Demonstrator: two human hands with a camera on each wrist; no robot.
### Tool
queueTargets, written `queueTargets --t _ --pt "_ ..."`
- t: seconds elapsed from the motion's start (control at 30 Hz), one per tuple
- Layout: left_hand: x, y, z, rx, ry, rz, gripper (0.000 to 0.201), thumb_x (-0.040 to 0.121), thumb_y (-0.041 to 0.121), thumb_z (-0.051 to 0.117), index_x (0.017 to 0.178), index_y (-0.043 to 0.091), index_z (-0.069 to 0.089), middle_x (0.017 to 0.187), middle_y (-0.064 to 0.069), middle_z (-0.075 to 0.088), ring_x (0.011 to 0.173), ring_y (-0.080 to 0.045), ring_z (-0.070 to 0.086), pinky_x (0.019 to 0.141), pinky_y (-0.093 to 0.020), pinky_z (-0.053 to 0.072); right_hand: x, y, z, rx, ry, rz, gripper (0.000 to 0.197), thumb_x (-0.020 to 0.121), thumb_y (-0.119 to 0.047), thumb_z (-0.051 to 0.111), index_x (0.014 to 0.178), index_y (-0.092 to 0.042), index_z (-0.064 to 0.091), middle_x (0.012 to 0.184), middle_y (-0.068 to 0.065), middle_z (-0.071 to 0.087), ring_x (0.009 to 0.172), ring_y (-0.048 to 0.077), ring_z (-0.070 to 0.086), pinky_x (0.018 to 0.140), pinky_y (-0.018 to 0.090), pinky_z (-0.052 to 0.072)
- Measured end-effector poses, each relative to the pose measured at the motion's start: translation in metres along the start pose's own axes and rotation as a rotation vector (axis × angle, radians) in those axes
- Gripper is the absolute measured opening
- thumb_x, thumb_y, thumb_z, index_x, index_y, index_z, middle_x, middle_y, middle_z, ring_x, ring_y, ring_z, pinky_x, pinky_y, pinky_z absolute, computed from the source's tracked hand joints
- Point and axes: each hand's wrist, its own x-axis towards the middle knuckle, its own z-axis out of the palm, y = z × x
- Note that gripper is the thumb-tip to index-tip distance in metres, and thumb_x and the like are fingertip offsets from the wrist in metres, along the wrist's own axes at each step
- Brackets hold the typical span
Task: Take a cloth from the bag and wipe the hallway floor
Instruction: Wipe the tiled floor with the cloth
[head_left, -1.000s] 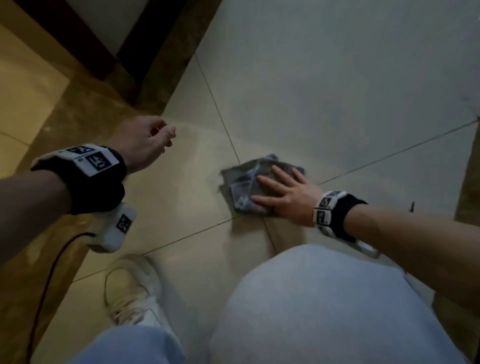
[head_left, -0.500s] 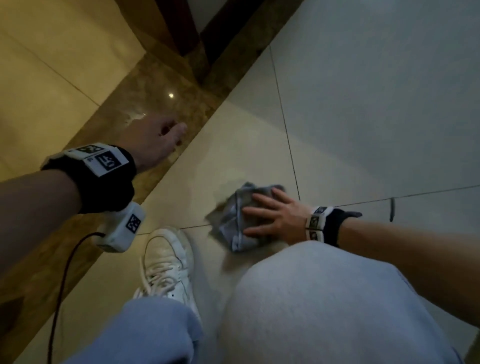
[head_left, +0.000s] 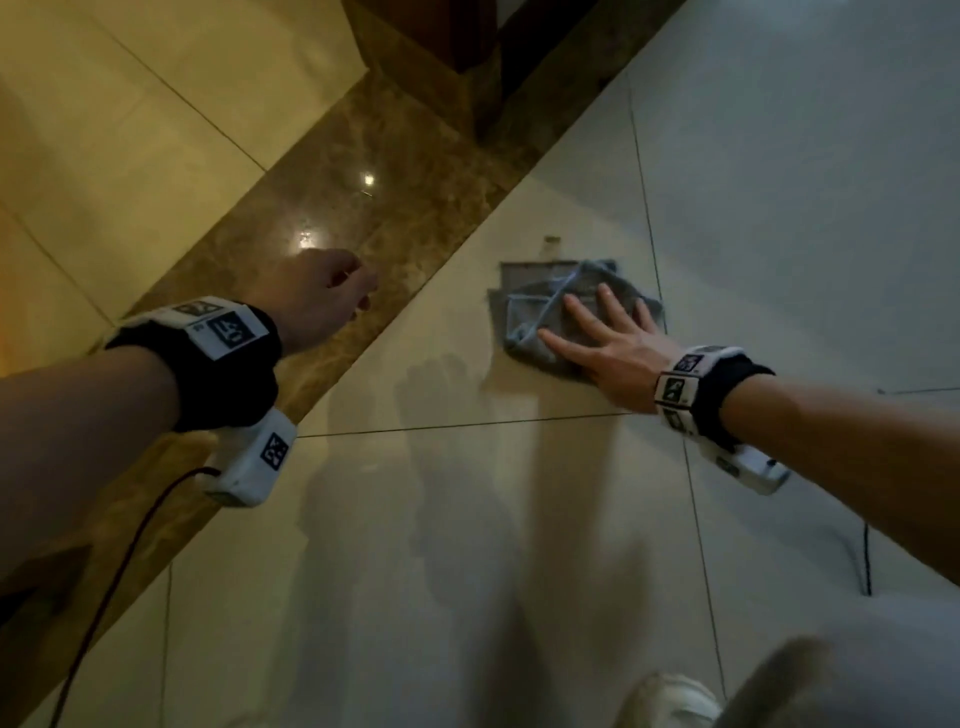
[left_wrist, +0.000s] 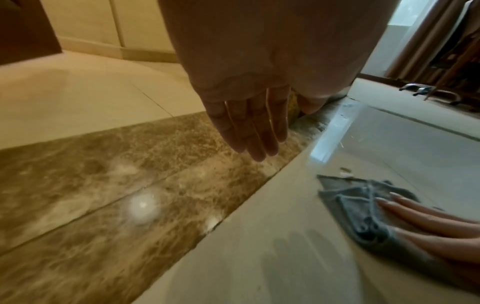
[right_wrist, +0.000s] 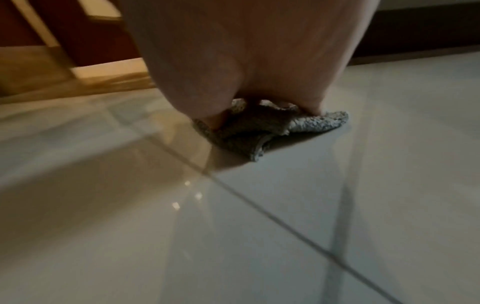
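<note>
The grey cloth (head_left: 545, 312) lies crumpled on the pale floor tile (head_left: 467, 519), near the brown marble strip (head_left: 311, 218); the right hand (head_left: 608, 348) presses it flat with straight, spread fingers, gripping nothing; the left hand (head_left: 317, 296) hovers over the strip, relaxed and empty; unpinched, the cloth could likely bunch or slip from under the palm, leaving unwiped streaks.

The head view looks steeply down from above on the tiled floor (head_left: 467, 545) and both forearms; each wrist view sits low, just above the floor, looking along its palm; all three share the grey cloth (head_left: 540, 312).
</note>
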Motion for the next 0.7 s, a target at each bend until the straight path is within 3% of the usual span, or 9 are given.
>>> queueTargets --t 0.07,0.2,0.3,0.37,0.43,0.47,0.57,0.63,0.7 --pt "0.000 -0.017 0.007 0.041 -0.086 0.048 0.040 0.099 0.051 0.039 0.093 0.022 0.066 0.089 0.001 0.070 0.084 -0.022 0.066 0.085 -0.048 0.054 -0.005 -0.045 0.003 -0.085 -0.028 -0.190 0.076 0.099 -0.036 0.044 0.150 -0.051 -0.011 0.162 0.007 -0.019 0.144 0.047 -0.018 0.113 0.071 0.005" --pt "0.003 -0.037 0.005 0.117 -0.163 0.149 0.041 0.097 0.056 0.037 0.093 0.025 0.063 0.086 0.001 0.067 0.080 -0.021 0.063 0.081 -0.048 0.054 -0.039 -0.136 0.028 -0.302 -0.087 -0.721 0.076 0.075 -0.042 0.069 0.144 -0.050 0.037 0.161 0.002 0.023 0.145 0.046 0.017 0.107 0.072 0.022" --pt "0.001 -0.045 -0.001 0.108 -0.177 0.194 0.042 0.099 0.054 0.036 0.095 0.022 0.062 0.087 -0.001 0.066 0.081 -0.023 0.062 0.081 -0.048 0.054 -0.062 -0.158 0.047 -0.422 -0.256 -0.842 0.076 0.080 -0.043 0.067 0.145 -0.054 0.031 0.164 -0.006 0.014 0.150 0.038 0.004 0.113 0.069 0.010" --pt "0.001 -0.054 -0.007 0.125 -0.179 0.222 0.041 0.100 0.052 0.036 0.097 0.020 0.063 0.090 -0.002 0.066 0.083 -0.023 0.063 0.082 -0.048 0.054 -0.054 -0.146 0.047 -0.302 -0.156 -0.764 0.071 0.080 -0.039 0.065 0.144 -0.051 0.036 0.162 -0.005 0.022 0.149 0.037 0.015 0.111 0.068 0.020" --pt "0.005 -0.068 -0.012 0.150 -0.191 0.228 0.040 0.100 0.051 0.037 0.097 0.021 0.064 0.090 0.000 0.067 0.083 -0.022 0.063 0.083 -0.047 0.054 -0.028 -0.126 0.036 -0.134 0.006 -0.513 0.059 0.084 -0.041 0.052 0.143 -0.045 0.042 0.157 0.003 0.035 0.142 0.043 0.030 0.102 0.069 0.034" --pt "0.007 -0.074 -0.014 0.149 -0.197 0.227 0.040 0.099 0.051 0.038 0.096 0.022 0.064 0.089 0.001 0.068 0.083 -0.021 0.064 0.083 -0.047 0.054 -0.013 -0.118 0.023 -0.013 0.049 -0.305 0.058 0.089 -0.044 0.045 0.146 -0.046 0.036 0.157 0.007 0.033 0.142 0.046 0.028 0.102 0.070 0.033" --pt "0.010 -0.082 -0.019 0.134 -0.195 0.213 0.039 0.100 0.050 0.039 0.098 0.022 0.065 0.089 0.005 0.069 0.085 -0.018 0.065 0.086 -0.045 0.054 0.020 -0.105 -0.003 0.305 0.065 0.288 0.058 0.102 -0.043 0.031 0.149 -0.055 -0.001 0.165 0.002 -0.006 0.149 0.040 -0.009 0.115 0.067 0.007" --pt "0.011 -0.082 -0.021 0.151 -0.191 0.231 0.040 0.100 0.049 0.039 0.101 0.019 0.065 0.090 0.005 0.069 0.085 -0.018 0.065 0.087 -0.044 0.054 0.030 -0.120 -0.016 0.377 0.048 0.386 0.060 0.103 -0.037 0.031 0.149 -0.054 -0.004 0.163 0.000 -0.017 0.147 0.038 -0.018 0.116 0.065 0.000" --pt "0.011 -0.076 -0.023 0.176 -0.182 0.266 0.039 0.100 0.048 0.038 0.100 0.020 0.065 0.089 0.005 0.069 0.084 -0.018 0.066 0.087 -0.044 0.054 0.023 -0.155 -0.014 0.324 0.023 0.273 0.067 0.101 -0.028 0.034 0.150 -0.052 -0.004 0.163 0.002 -0.019 0.146 0.041 -0.020 0.115 0.068 0.000"
